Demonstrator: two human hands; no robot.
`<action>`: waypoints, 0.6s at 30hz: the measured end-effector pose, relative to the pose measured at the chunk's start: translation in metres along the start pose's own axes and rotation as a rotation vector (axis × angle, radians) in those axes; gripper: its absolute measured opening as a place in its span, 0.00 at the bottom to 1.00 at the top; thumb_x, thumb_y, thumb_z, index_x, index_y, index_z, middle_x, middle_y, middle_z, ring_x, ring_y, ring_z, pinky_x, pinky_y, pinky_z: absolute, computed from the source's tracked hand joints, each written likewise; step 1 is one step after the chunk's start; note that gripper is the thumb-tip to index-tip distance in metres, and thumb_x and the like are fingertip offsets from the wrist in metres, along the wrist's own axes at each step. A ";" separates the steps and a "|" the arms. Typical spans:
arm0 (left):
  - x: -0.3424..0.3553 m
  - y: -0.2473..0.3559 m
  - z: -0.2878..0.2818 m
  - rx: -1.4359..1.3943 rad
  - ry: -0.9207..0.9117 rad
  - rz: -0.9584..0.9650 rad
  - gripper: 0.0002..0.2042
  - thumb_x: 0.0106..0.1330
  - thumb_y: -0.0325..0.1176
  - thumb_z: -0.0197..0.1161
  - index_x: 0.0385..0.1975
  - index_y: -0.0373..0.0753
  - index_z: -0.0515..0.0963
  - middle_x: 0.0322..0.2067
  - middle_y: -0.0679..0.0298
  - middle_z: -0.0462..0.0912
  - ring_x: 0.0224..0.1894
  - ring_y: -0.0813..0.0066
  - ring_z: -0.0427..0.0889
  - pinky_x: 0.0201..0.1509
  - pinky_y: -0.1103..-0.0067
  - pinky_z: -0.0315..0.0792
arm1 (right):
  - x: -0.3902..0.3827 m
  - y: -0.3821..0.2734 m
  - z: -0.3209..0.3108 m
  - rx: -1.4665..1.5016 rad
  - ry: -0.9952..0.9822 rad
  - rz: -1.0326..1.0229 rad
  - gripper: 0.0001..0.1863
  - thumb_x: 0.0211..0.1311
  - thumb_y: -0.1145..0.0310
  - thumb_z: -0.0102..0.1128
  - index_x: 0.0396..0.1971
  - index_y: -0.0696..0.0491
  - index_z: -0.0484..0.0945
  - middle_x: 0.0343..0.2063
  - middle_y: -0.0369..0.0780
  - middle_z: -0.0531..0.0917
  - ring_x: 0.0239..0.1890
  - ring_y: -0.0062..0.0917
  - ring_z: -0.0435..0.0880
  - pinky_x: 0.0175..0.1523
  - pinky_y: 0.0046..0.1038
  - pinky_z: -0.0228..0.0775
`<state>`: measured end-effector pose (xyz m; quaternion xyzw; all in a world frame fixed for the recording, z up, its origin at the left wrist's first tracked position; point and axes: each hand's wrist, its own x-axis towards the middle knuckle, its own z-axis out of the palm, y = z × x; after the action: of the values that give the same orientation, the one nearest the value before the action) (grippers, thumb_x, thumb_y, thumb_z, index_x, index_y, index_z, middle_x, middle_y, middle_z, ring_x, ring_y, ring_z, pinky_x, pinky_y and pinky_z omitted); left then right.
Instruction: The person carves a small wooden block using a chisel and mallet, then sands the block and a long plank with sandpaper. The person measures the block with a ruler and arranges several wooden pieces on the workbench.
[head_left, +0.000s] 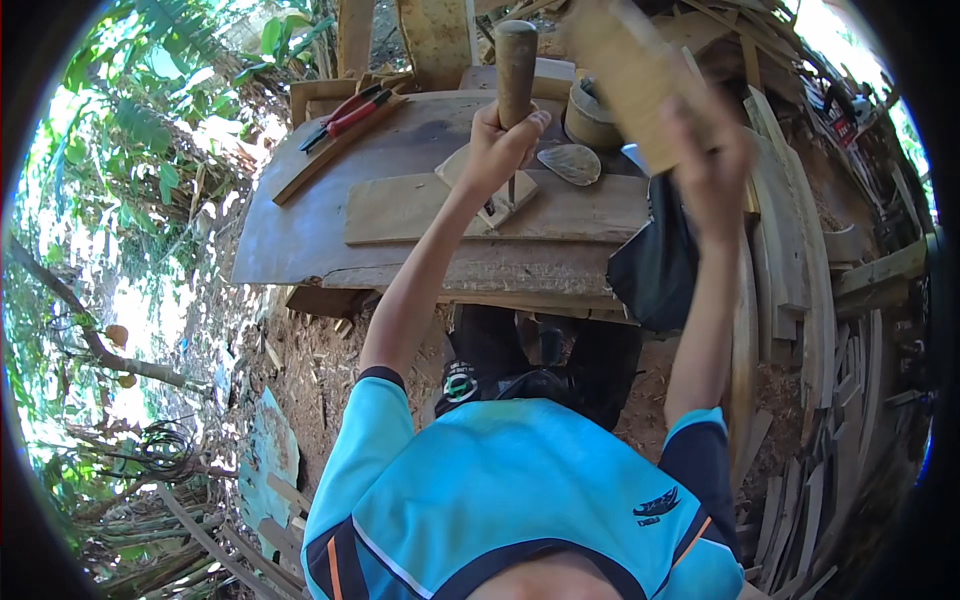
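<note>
Over the worktop (290,240), our left grip (497,150) was closed around a chisel (515,75) while our right grip (712,170) held a wooden block (640,100) high.

The chisel stood nearly upright, its blade pointing down at a small pale wood piece (522,188) directly below the left grip, the nearer of the two; we could not tell whether the tip touched. The block, blurred, slanted to the right of the handle's top, apart from it. Beneath the small piece, a long board (390,210) ran left to right. Crowding closest on the right were an oval flat object (570,164) and a round container (592,122), with a dark cloth (655,265) over the edge; pliers (355,112) lay well apart, leftward.
</note>
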<state>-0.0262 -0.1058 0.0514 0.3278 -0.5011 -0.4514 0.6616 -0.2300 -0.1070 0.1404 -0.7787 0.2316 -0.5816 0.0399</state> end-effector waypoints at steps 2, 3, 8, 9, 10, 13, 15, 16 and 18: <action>-0.006 0.002 -0.006 0.020 0.009 -0.001 0.04 0.60 0.28 0.56 0.27 0.37 0.70 0.12 0.71 0.65 0.11 0.88 0.60 0.12 0.86 0.52 | 0.037 -0.008 -0.023 -0.142 0.072 0.041 0.18 0.58 0.66 0.53 0.50 0.50 0.74 0.38 0.41 0.81 0.35 0.21 0.80 0.31 0.19 0.73; -0.001 0.002 0.006 0.008 -0.030 -0.002 0.04 0.60 0.28 0.56 0.27 0.37 0.70 0.12 0.71 0.65 0.11 0.88 0.60 0.12 0.86 0.52 | 0.057 -0.010 -0.050 -0.354 0.155 -0.082 0.19 0.58 0.67 0.53 0.50 0.50 0.73 0.39 0.39 0.80 0.35 0.20 0.80 0.29 0.18 0.72; -0.002 -0.006 -0.005 0.044 -0.024 0.016 0.04 0.60 0.28 0.57 0.27 0.37 0.69 0.13 0.72 0.66 0.11 0.88 0.61 0.12 0.87 0.52 | 0.089 -0.088 0.003 0.104 0.081 0.106 0.24 0.59 0.62 0.51 0.53 0.59 0.67 0.35 0.44 0.79 0.29 0.25 0.81 0.34 0.19 0.75; -0.006 -0.007 -0.009 0.047 0.001 0.004 0.04 0.60 0.28 0.57 0.27 0.37 0.69 0.13 0.72 0.66 0.11 0.88 0.61 0.12 0.87 0.52 | 0.094 -0.085 0.001 0.128 -0.043 0.152 0.24 0.59 0.62 0.51 0.53 0.59 0.67 0.36 0.46 0.79 0.30 0.27 0.81 0.34 0.20 0.75; -0.001 -0.008 -0.002 0.016 -0.023 -0.002 0.04 0.59 0.28 0.57 0.27 0.37 0.69 0.13 0.72 0.66 0.11 0.89 0.61 0.12 0.87 0.52 | 0.102 -0.088 -0.012 0.094 -0.150 0.194 0.24 0.59 0.62 0.51 0.53 0.59 0.67 0.37 0.47 0.78 0.30 0.28 0.82 0.34 0.20 0.76; 0.000 -0.007 -0.001 0.020 -0.019 -0.001 0.04 0.59 0.28 0.57 0.27 0.38 0.69 0.13 0.72 0.66 0.11 0.89 0.61 0.12 0.87 0.52 | 0.116 -0.076 -0.020 0.136 -0.316 0.196 0.24 0.59 0.60 0.51 0.52 0.59 0.67 0.39 0.51 0.78 0.32 0.32 0.82 0.36 0.22 0.77; 0.002 -0.009 0.001 0.030 -0.036 0.028 0.04 0.59 0.28 0.57 0.27 0.38 0.69 0.13 0.73 0.66 0.11 0.89 0.61 0.12 0.87 0.52 | 0.116 -0.066 -0.009 0.176 -0.197 0.032 0.25 0.59 0.59 0.53 0.52 0.59 0.68 0.38 0.52 0.78 0.33 0.35 0.82 0.38 0.23 0.76; 0.002 -0.011 0.004 0.029 -0.051 0.039 0.04 0.59 0.28 0.57 0.26 0.38 0.69 0.13 0.73 0.66 0.11 0.89 0.61 0.12 0.87 0.52 | 0.116 -0.049 -0.010 0.060 -0.192 -0.058 0.25 0.59 0.59 0.53 0.52 0.59 0.68 0.38 0.51 0.78 0.33 0.34 0.82 0.38 0.22 0.76; 0.006 -0.015 0.012 0.001 -0.084 0.051 0.04 0.59 0.28 0.57 0.26 0.38 0.69 0.13 0.73 0.66 0.11 0.89 0.61 0.11 0.86 0.51 | 0.113 -0.017 -0.020 -0.188 -0.181 -0.236 0.25 0.58 0.59 0.53 0.52 0.59 0.68 0.37 0.51 0.79 0.33 0.33 0.82 0.37 0.22 0.76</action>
<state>-0.0411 -0.1162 0.0439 0.2960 -0.5367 -0.4474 0.6513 -0.2185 -0.1344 0.2528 -0.8500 0.1874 -0.4856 -0.0807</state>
